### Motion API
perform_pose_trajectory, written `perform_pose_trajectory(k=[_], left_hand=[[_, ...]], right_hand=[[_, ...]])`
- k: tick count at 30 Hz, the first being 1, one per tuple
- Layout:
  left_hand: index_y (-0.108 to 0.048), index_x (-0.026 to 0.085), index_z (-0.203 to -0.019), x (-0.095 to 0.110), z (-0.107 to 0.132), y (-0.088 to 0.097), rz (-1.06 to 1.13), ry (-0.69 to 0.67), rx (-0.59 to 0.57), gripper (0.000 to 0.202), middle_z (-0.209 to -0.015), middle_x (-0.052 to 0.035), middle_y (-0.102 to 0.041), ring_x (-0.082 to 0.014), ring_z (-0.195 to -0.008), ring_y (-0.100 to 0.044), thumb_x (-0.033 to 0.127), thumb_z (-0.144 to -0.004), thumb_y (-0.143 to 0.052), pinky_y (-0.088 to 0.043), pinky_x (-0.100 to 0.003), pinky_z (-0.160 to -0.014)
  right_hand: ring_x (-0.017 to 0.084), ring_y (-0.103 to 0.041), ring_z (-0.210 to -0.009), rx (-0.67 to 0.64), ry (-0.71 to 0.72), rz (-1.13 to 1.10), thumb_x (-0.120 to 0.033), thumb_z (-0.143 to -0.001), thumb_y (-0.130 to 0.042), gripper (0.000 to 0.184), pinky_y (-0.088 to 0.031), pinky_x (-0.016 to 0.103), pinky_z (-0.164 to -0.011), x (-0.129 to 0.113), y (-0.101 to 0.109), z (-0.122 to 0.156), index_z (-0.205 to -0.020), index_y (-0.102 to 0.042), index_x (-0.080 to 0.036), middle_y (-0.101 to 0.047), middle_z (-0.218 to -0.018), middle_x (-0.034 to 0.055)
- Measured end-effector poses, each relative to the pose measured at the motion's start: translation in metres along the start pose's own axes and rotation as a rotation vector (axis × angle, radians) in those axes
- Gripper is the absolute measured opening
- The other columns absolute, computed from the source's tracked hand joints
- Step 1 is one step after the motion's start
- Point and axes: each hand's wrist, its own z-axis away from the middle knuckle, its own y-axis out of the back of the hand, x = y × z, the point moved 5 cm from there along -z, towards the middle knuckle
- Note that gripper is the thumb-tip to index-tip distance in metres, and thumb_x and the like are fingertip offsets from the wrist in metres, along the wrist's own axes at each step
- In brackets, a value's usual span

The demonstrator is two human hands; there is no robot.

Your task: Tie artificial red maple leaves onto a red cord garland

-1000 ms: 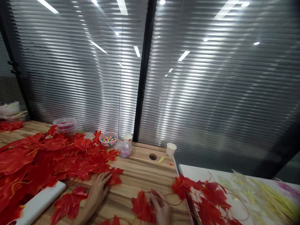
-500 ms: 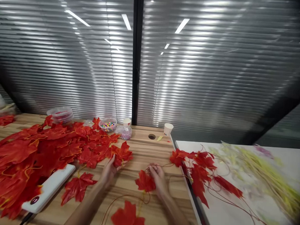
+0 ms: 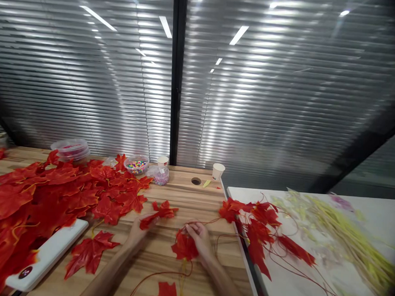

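My left hand [image 3: 142, 227] is closed on a red artificial maple leaf [image 3: 166, 210], held just above the wooden table. To its right, my right hand [image 3: 198, 234] pinches a brown cord [image 3: 211, 221] at the top of another red leaf [image 3: 185, 246]. That cord runs right toward a strung cluster of red leaves [image 3: 262, 228] hanging over the table's edge. Below my hands, a third red leaf [image 3: 168, 292] lies partly cut off by the frame. A single leaf [image 3: 89, 253] rests left of my left forearm.
A large pile of red leaves [image 3: 66, 191] covers the left, around a white power strip-like device [image 3: 47, 255]. Behind stand a bead tub [image 3: 137, 164], a purple bead container [image 3: 161, 176] and paper cups [image 3: 218, 171]. Yellow stems [image 3: 346, 231] lie on the white table [image 3: 312, 277].
My left hand has moved the leaf away from the pile, lower and tipped flatter. My right hand stays on the cord and leaf. The view has shifted slightly right.
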Motion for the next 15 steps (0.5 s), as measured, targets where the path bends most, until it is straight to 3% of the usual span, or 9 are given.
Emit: perform_pose_trajectory(k=[4,8,10,12,15], left_hand=[[-0.066,0.014,-0.069,0.012,0.002,-0.01,-0.039,-0.092,0.059,0.026,-0.077,-0.0086,-0.07,-0.0236,-0.081,-0.063,0.039,-0.064,-0.066,-0.046,-0.033,-0.08],[-0.062,0.012,-0.066,-0.004,0.004,-0.038,0.138,0.06,-0.032,0.03,-0.061,-0.0059,-0.066,-0.0183,-0.058,-0.062,0.043,-0.066,-0.064,-0.05,-0.028,-0.056],[-0.062,0.012,-0.069,-0.015,0.005,-0.05,0.281,0.148,-0.081,0.029,-0.061,-0.0051,-0.066,-0.0174,-0.06,-0.063,0.039,-0.065,-0.067,-0.052,-0.029,-0.06],[-0.062,0.013,-0.076,-0.023,0.007,-0.056,0.409,0.193,-0.12,0.025,-0.071,-0.005,-0.068,-0.0171,-0.071,-0.064,0.031,-0.061,-0.072,-0.051,-0.029,-0.073],[-0.06,0.016,-0.093,-0.028,0.007,-0.054,0.464,0.203,-0.175,0.041,-0.092,-0.0062,-0.068,-0.0175,-0.091,-0.062,0.017,-0.055,-0.076,-0.045,-0.027,-0.085]], right_hand=[[0.016,-0.061,-0.063,-0.03,-0.022,0.003,-0.036,-0.064,-0.07,0.028,-0.044,0.026,-0.062,-0.006,-0.003,0.001,-0.076,-0.057,-0.015,-0.066,-0.069,0.0048],[0.014,-0.06,-0.061,-0.05,-0.035,-0.003,-0.033,-0.063,-0.07,0.025,-0.042,0.024,-0.059,-0.011,-0.006,0.003,-0.075,-0.058,-0.014,-0.065,-0.066,0.0033],[0.014,-0.06,-0.06,-0.059,-0.047,0.0,-0.033,-0.063,-0.07,0.025,-0.042,0.023,-0.058,-0.012,-0.007,0.005,-0.075,-0.059,-0.014,-0.065,-0.067,0.0039],[0.015,-0.061,-0.06,-0.052,-0.068,-0.007,-0.032,-0.062,-0.071,0.025,-0.042,0.023,-0.057,-0.01,-0.006,0.006,-0.074,-0.059,-0.014,-0.066,-0.067,0.0045],[0.014,-0.06,-0.058,-0.016,-0.1,-0.039,-0.031,-0.06,-0.073,0.025,-0.042,0.022,-0.055,-0.007,-0.003,0.006,-0.074,-0.06,-0.015,-0.066,-0.067,0.0036]])
